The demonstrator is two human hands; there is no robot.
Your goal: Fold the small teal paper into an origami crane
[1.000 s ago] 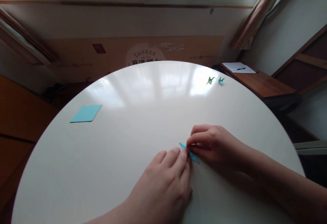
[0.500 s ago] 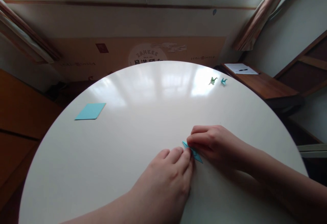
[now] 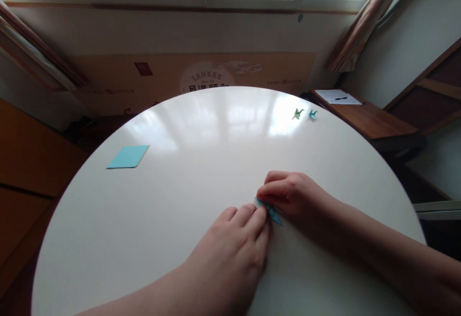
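Observation:
A small piece of folded blue origami paper [image 3: 275, 216] lies on the white round table [image 3: 173, 176], slanting between both hands. My left hand [image 3: 239, 244] rests on the table with its fingers bent together, the tips pressing on the paper's left side. From the right, my right hand [image 3: 293, 196] has its fingers closed in a pinch at the paper's upper end. Fingers hide much of the paper, so its exact folds cannot be made out.
A stack of light-blue square paper [image 3: 128, 156] lies at the table's left. Two folded paper cranes, one green [image 3: 297, 113] and one blue [image 3: 312, 114], stand at the far right. Beyond the edge, a wooden desk [image 3: 382, 119] bears a white sheet [image 3: 333, 96] and a pen [image 3: 340, 98].
My right hand has shifted slightly up and left along the folded paper. My left fingertips and the paper have moved a little the same way, and the view has turned slightly.

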